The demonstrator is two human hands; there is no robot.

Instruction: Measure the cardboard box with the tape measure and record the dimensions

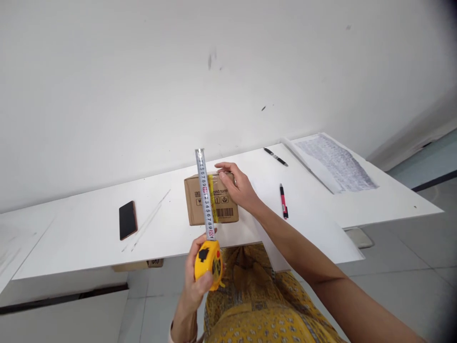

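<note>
My left hand [194, 274] is wrapped round a yellow tape measure [208, 264], just off the table's front edge. Its metal blade [206, 200] is pulled out and runs away from me over a small brown cardboard box [224, 202], its end reaching beyond the box's far edge. The box has printed symbols, a barcode and a strip of yellow tape. My right hand [235, 186] rests on the box's far right corner, fingers stretched out along its back edge. Whether the blade touches the box I cannot tell.
On the white table [89, 224] a black phone [127, 220] lies to the left. To the right are a red pen [283, 201], a black pen [275, 156], white paper [310, 238] and a densely written sheet [335, 162]. A wall [143, 95] stands behind.
</note>
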